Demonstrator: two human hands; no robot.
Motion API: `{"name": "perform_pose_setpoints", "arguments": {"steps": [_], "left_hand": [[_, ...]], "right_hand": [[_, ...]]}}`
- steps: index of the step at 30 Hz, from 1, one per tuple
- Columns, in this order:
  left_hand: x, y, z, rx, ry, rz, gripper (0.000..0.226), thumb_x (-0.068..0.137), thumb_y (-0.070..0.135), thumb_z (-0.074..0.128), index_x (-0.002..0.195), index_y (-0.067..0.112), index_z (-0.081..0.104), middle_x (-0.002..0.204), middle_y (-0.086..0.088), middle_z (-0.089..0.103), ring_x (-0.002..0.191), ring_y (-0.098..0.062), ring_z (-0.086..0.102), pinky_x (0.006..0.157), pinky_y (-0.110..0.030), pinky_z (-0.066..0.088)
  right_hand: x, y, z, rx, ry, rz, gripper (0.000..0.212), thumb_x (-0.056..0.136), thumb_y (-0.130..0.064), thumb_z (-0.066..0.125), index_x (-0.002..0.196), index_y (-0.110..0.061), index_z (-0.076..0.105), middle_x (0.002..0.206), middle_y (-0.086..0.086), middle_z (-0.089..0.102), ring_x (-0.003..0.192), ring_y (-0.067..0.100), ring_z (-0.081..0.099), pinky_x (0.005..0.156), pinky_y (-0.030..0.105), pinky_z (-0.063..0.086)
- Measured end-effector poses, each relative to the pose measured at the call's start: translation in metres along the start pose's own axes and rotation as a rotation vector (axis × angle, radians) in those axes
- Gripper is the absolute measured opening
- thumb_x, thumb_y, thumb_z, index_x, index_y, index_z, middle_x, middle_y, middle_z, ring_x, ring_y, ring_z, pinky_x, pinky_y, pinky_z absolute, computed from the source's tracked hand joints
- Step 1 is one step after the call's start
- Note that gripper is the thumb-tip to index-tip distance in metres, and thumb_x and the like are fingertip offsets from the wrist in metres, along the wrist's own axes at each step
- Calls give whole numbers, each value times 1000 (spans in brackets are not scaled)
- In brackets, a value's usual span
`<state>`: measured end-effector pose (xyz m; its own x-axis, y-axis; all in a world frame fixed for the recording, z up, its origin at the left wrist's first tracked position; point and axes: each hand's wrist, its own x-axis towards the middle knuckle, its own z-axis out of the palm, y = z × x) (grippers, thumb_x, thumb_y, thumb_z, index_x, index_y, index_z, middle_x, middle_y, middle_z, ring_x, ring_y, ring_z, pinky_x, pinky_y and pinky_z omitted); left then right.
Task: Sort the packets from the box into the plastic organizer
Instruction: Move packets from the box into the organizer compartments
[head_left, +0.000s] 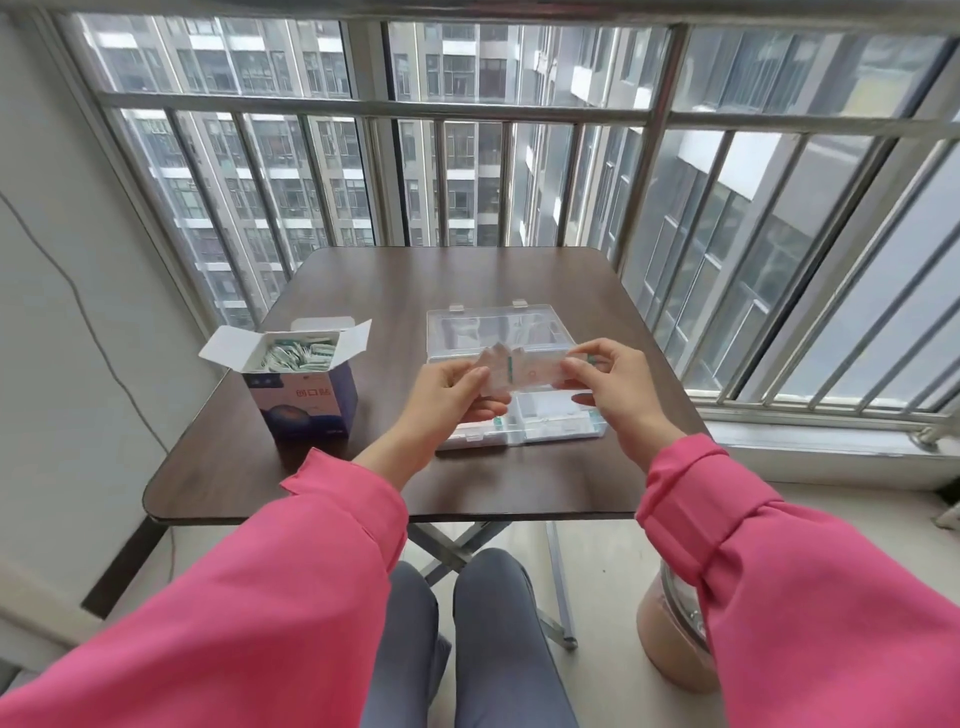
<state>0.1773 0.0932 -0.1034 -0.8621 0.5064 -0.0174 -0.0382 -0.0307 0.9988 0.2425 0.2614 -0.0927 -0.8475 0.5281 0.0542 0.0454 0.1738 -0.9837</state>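
Nearest the camera, the person's grey-trousered knees (467, 623) sat just short of the near edge of the dark brown surface (363, 483), and two pink sleeves (291, 571) reached forward over that edge. A pinkish lidded container (670, 639) stood on the floor to the right, below the surface's near right corner.

Past the edge, both hands were raised above the surface. The left hand (447, 395) pinched the left end of a small bunch of packets (519, 371), its fingers curled round them; the right hand (613, 384) pinched the right end between thumb and forefingers, the other fingers loosely bent. The packets hung in the air, stretched between the two hands, over the near tray of the plastic organizer (519, 431).

The organizer lay open right of centre, its divided tray close to the person and its clear lid (498, 330) folded back flat beyond. To the left, well apart from it, the box (301, 384) stood upright near the left edge with its flaps spread, and more packets heaped inside. A bare strip lay between box and organizer, and another between the lid and the far edge.

Beyond the far edge rose a barred window (467, 171), with apartment blocks outside.
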Motion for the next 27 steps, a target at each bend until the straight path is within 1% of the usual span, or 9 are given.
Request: {"name": "perform_pose_setpoints", "arguments": {"steps": [3,7,12,15,18,19,21,24,27], "left_hand": [[5,-2,-3,31,121,33,19,100,7,40,94,2,57,71,-11,64,49,-5,64,51,-13,52],[12,-6,-7,48,284,82,25,100,8,41,81,12,57,73,-12,66,50,-5,65,50,-13,51],[13,-8,-8,53,281,98,25,100,9,41,81,13,58,74,-11,67,52,-6,65,51,-13,51],[13,-8,-8,49,289,109,26,100,8,41,81,14,58,73,-11,66,51,-6,65,51,-13,50],[13,-8,-9,54,285,108,26,100,8,41,81,14,58,74,-12,67,51,-5,65,51,-13,51],[12,-9,-9,58,282,105,25,100,8,41,82,13,58,74,-12,67,51,-5,65,51,-13,51],[11,-9,-9,70,272,102,25,100,9,41,82,13,59,74,-12,67,52,-5,65,51,-13,50],[11,-9,-8,85,263,112,25,99,8,42,81,13,58,73,-10,67,52,-5,65,51,-13,50],[12,-8,-10,84,294,129,26,99,9,42,81,14,59,72,-9,67,52,-6,65,53,-14,51]], "right_hand": [[6,6,-5,-47,44,62,21,87,0,59,74,-16,55,74,7,58,58,13,61,45,14,46],[11,17,-11,-213,31,87,18,83,5,60,81,-13,58,79,12,57,56,18,62,48,15,48],[12,18,-8,-537,-26,-10,14,79,5,58,80,-9,63,72,12,62,55,17,63,47,10,45],[12,17,-7,-674,-91,-20,15,77,4,58,80,-9,65,72,11,64,69,24,63,60,23,49],[9,16,-6,-745,-116,-21,14,76,0,61,80,-13,65,85,13,66,85,29,64,80,35,53],[8,16,-4,-761,-115,-25,14,76,-2,61,79,-16,63,89,13,66,89,30,63,83,38,52],[7,16,-1,-807,-118,-46,15,77,-3,59,80,-18,60,95,13,65,94,30,60,84,39,50],[6,17,2,-872,-109,-79,17,79,-3,55,88,-15,64,104,10,63,97,29,59,82,36,49],[1,18,4,-954,-113,-108,13,87,-16,56,95,-16,67,109,9,57,103,27,56,82,34,46]]}}
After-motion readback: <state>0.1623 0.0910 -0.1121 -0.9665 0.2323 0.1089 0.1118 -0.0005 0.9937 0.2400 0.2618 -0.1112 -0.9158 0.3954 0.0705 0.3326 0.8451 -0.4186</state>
